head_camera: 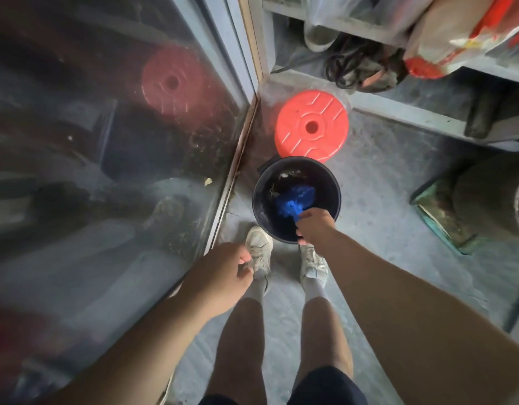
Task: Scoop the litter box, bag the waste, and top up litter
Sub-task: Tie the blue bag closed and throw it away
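Observation:
A black round bin (261, 211) stands on the floor just ahead of my feet. Inside it hangs a blue plastic bag (293, 200), and my right hand (313, 226) is shut on the bag's top over the bin's near rim. A few scraps of debris lie against the bin's far inner wall. My left hand (223, 273) hovers lower left of the bin, over my left shoe, fingers curled in with nothing visible in them.
A red round lid (311, 127) lies on the floor beyond the bin. A dusty glass door (106, 141) runs along the left. Grey shelving (398, 112) with cables and a red-and-white sack (457, 39) fills the back right. A greenish box (445, 214) sits at the right.

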`<move>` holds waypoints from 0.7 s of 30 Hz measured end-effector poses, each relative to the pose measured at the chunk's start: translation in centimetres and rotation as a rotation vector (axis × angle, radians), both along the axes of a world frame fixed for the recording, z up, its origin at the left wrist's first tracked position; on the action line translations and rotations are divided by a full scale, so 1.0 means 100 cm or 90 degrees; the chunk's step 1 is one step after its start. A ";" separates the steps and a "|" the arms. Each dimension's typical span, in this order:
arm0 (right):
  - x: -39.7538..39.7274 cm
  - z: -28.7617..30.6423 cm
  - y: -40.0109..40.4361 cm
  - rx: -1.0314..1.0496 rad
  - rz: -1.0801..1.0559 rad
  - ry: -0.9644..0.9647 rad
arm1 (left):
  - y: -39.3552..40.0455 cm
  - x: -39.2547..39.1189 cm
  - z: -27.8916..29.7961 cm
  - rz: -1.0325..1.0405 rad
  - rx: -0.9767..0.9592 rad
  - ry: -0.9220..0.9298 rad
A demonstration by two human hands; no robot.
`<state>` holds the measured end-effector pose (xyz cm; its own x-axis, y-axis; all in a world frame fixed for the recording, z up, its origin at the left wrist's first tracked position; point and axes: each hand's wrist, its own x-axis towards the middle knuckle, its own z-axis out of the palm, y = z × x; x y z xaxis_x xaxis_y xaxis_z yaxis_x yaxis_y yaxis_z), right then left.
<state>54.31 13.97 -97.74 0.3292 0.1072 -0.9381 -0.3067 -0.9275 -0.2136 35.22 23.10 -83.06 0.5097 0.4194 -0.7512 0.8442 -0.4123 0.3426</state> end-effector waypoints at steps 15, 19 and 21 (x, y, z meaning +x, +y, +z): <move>0.014 0.178 -0.048 0.082 0.239 -0.190 | -0.014 0.058 0.111 -0.070 0.076 -0.035; 0.016 0.279 -0.077 0.107 0.283 -0.254 | -0.032 0.080 0.186 -0.099 0.137 -0.081; 0.017 0.328 -0.095 0.109 0.309 -0.300 | -0.045 0.087 0.223 -0.123 0.150 -0.116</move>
